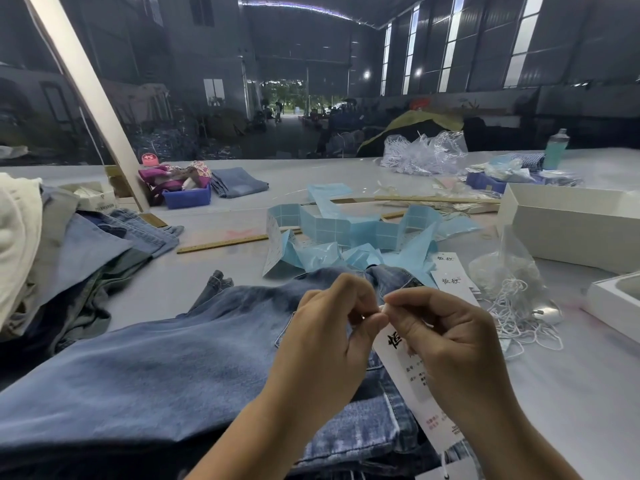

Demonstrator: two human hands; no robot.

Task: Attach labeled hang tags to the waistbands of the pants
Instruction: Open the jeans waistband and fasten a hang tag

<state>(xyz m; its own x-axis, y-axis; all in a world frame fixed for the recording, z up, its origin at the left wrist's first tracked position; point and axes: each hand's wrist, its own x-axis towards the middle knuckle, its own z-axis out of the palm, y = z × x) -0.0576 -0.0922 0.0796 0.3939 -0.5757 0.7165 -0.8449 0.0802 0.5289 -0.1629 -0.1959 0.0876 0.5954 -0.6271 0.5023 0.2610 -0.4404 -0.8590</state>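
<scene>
Jeans (145, 368): faded blue denim, matt. Tag (412, 375): smooth white card. Label backing (349, 230): glossy blue paper. Ruler (228, 242): wood. Bag (509, 268): clear plastic. Table (588, 393): smooth, grey.

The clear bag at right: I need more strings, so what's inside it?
The bag holds a pale bundle, seemingly white strings like the loose strings spilling onto the table. The cloudy plastic hides how many remain.

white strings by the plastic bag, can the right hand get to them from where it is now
Probably yes, once it lets go. The white strings lie loose on the table just right of the right hand, nothing between them. But that hand, with the left hand, is pinching the hang tag.
</scene>
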